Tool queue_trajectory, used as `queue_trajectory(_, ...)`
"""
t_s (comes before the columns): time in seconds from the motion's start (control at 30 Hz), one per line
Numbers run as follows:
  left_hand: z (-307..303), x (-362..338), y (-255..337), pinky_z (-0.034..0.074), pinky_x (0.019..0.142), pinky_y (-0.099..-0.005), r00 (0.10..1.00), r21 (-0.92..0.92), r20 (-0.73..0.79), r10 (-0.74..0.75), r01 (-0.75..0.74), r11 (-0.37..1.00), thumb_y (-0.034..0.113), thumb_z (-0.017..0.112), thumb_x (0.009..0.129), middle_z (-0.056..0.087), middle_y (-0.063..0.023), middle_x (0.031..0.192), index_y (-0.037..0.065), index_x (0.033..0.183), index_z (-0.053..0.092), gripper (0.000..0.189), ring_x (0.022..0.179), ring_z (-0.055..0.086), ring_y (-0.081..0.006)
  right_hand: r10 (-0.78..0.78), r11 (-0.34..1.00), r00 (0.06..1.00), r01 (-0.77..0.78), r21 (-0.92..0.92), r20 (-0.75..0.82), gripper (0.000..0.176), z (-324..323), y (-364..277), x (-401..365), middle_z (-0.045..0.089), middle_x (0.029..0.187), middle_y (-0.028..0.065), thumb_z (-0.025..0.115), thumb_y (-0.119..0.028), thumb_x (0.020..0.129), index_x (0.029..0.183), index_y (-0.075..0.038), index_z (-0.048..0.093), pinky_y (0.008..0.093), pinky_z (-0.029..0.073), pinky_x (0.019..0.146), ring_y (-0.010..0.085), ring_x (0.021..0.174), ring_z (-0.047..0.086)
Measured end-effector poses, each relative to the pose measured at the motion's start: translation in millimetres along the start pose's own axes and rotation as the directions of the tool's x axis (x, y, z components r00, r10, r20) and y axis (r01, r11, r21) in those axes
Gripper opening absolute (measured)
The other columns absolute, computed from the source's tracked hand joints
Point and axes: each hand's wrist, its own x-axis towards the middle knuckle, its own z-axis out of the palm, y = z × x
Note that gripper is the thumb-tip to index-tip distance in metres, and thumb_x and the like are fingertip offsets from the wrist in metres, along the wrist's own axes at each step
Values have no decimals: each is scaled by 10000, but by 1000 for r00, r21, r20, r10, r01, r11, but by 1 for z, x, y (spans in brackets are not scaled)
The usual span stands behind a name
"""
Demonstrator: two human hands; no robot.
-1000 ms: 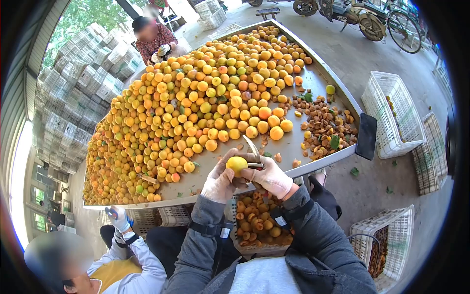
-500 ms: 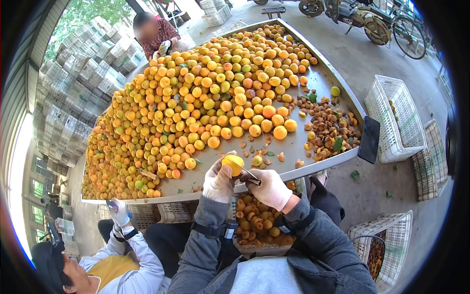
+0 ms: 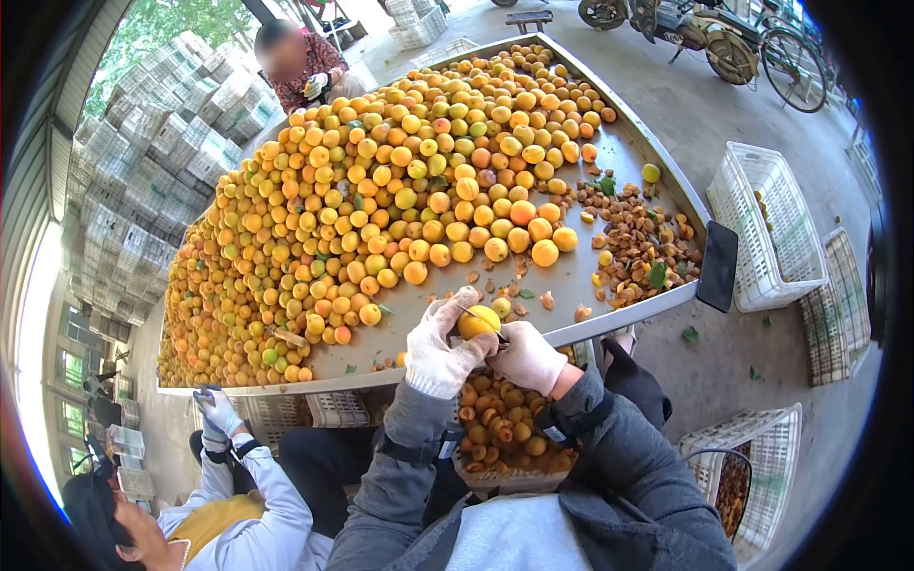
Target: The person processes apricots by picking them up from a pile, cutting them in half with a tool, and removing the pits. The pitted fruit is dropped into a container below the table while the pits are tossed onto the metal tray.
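My gloved left hand (image 3: 444, 348) is closed around the left side of a yellow apricot (image 3: 478, 322), above the table's front edge. My gloved right hand (image 3: 526, 357) grips a thin metal tool (image 3: 486, 323), which lies across the fruit; its handle is mostly hidden in my fingers. Beyond my hands, a large heap of apricots (image 3: 381, 190) covers much of the metal table (image 3: 562, 295). Small brown pits and scraps (image 3: 643, 238) are piled at the table's right. Beneath my hands, a crate holds split apricots (image 3: 500, 423).
A phone (image 3: 717, 267) sits at the table's right corner. White crates (image 3: 766, 228) stand on the floor at the right. One person (image 3: 300, 67) is across the table, another (image 3: 228, 504) at lower left. Stacked crates (image 3: 143, 190) and parked bikes (image 3: 724, 48) are farther off.
The apricot has moved slightly right and down and turned between my hands. My left fingers have spread more around it, and the tool now crosses its surface. The lower-left person's hand has shifted left.
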Motion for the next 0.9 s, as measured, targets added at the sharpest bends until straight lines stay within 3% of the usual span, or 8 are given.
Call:
queue_trajectory(0.07,6,-1,2,532,802,-274,989,-517,-50,-139,94,851,2,728,787,588,-114,1125,-91,1248,512,517,928,627,-157,-105,990,974,120,67,-202,196,5,-3,-1,662,773,203,631,-199,816,867,-13,668,426,520,689,393,769,644)
queue_trajectory(0.2,28,-2,-10,513,895,-319,953,-448,-243,-182,55,892,81,808,729,601,-160,1160,-75,1233,538,592,1001,625,-201,-172,984,947,149,-101,-270,166,18,2,1,669,790,194,640,-190,813,876,-41,677,407,522,688,376,798,653)
queue_trajectory(0.33,9,6,1,481,958,-355,992,-35,-129,1,-6,999,75,812,734,627,-168,1167,-60,1292,485,661,1071,612,-226,-134,970,982,157,187,-131,150,13,2,-3,694,848,158,650,-145,819,909,-28,678,358,522,702,291,811,682)
queue_trajectory(0.43,3,9,10,471,948,-312,990,-362,117,-79,116,925,73,796,759,597,-123,1191,-58,1287,499,619,1052,580,-161,101,812,950,-250,528,295,125,-16,-25,-14,632,741,-6,596,-93,867,968,-42,649,251,483,559,86,619,588)
queue_trajectory(0.73,-14,22,-36,548,824,-311,979,-702,-153,-136,-11,712,115,797,776,597,-96,1158,5,1274,517,582,980,621,-173,-2,925,999,14,379,-32,186,-49,-14,-21,645,698,49,620,-61,841,1001,-1,692,248,498,706,112,743,613)
queue_trajectory(0.8,-8,16,-25,548,801,-294,982,-532,-142,-121,28,846,3,754,759,564,-109,1133,-4,1259,533,548,922,628,-189,336,652,940,-277,705,59,239,-72,-40,-25,608,661,18,640,-68,849,1073,14,647,248,499,712,103,748,608)
queue_trajectory(0.83,-7,14,-27,524,873,-304,992,-110,-125,11,-25,994,8,774,724,541,-116,1131,-1,1263,532,591,990,609,-212,308,676,949,-269,686,68,299,-70,-40,-22,600,737,9,655,-73,853,1132,12,591,247,501,712,94,797,602)
queue_trajectory(0.9,1,10,-16,512,896,-307,997,62,-53,62,-58,996,23,789,712,543,-127,1139,0,1268,528,615,1020,599,-223,189,712,981,-111,693,-37,323,-46,-31,-10,612,804,40,693,-113,840,1119,15,593,249,504,705,94,811,596)
